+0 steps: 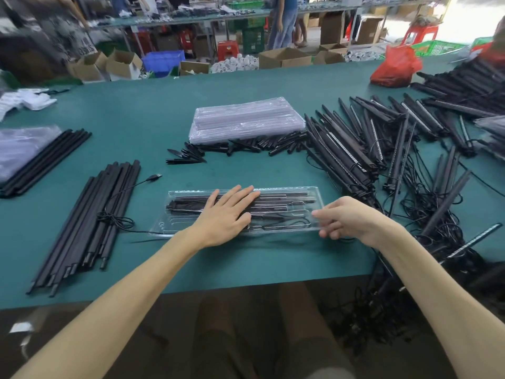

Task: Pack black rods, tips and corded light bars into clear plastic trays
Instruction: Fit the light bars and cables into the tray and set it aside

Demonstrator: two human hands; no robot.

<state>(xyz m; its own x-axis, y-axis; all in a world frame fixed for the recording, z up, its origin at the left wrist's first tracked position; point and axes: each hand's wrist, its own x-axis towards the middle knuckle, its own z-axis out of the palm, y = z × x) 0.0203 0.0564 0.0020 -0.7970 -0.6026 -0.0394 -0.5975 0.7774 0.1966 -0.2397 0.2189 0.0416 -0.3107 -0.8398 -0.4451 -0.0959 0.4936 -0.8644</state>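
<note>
Flatly, left hand (226, 214) covers slim matte rods (278, 199) in glossy clear tray (169, 228).

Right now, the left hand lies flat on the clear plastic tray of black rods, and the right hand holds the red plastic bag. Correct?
No: the head view shows the right hand at the clear plastic tray's right end; the red plastic bag lies far back on the green table. The rest holds.
</note>
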